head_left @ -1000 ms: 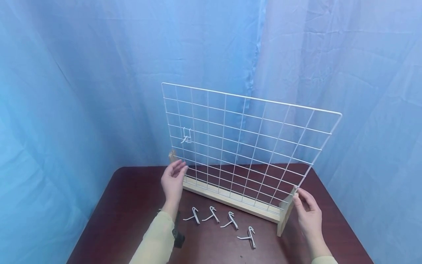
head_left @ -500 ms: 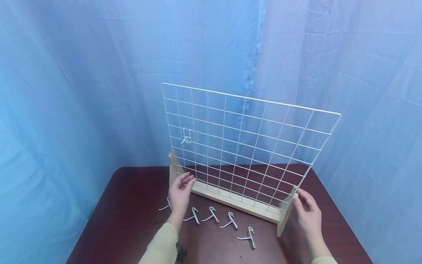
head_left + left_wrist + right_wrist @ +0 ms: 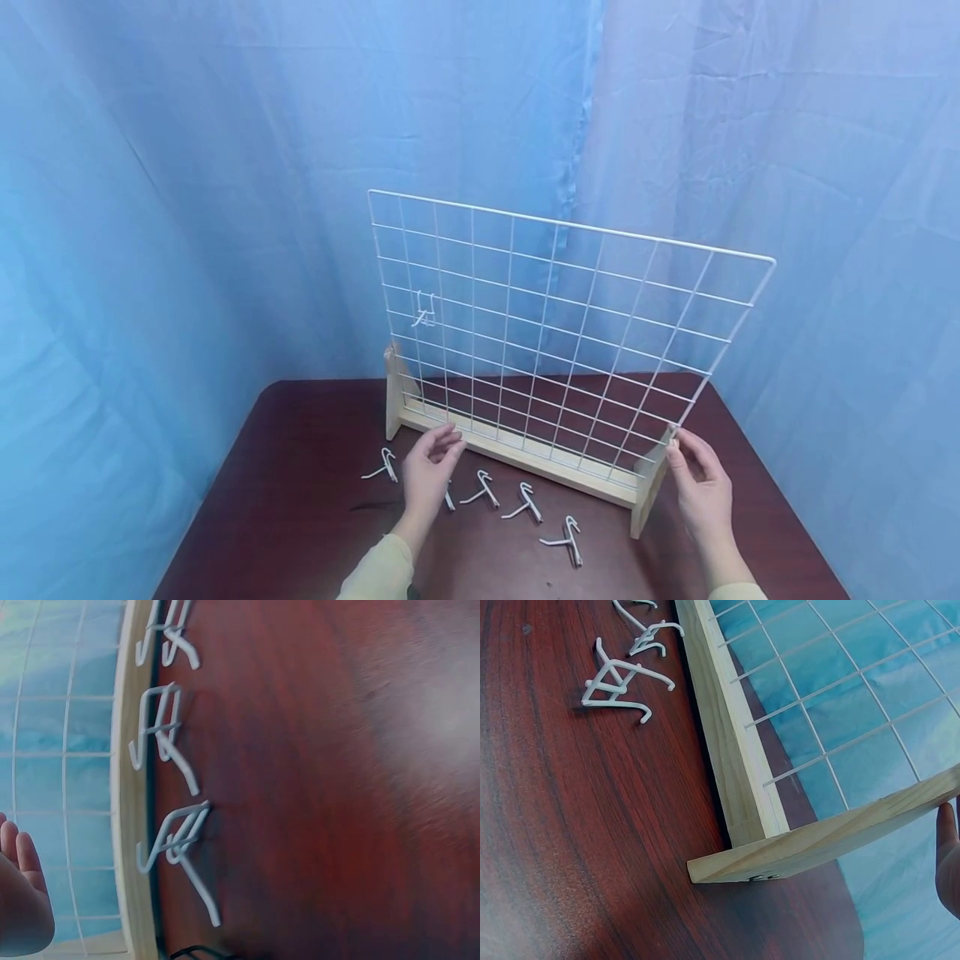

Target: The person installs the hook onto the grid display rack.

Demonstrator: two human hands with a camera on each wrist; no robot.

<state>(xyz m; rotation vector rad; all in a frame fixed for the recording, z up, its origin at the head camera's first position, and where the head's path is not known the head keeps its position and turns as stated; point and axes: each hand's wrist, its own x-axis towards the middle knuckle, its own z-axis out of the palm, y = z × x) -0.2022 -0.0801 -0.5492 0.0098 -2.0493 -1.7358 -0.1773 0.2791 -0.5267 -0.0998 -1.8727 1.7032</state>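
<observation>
I have the right hand [image 3: 703, 483] pinching the top of the stand [image 3: 517, 454] at its right end, beside the wire grid [image 3: 547, 296]; the left hand [image 3: 429, 473], loosely bent around nothing, half hides one of the hooks [image 3: 529, 502]. Only the right wrist view shows me dark marks [image 3: 763, 877] on the stand. The table [image 3: 300, 467] edge passes near the right hand.

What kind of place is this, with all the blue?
Probably a small indoor work corner, though I can't say in what building. Blue curtains hang behind and beside a dark red table, where a wire rack stands with white hooks lying in front of it.
</observation>
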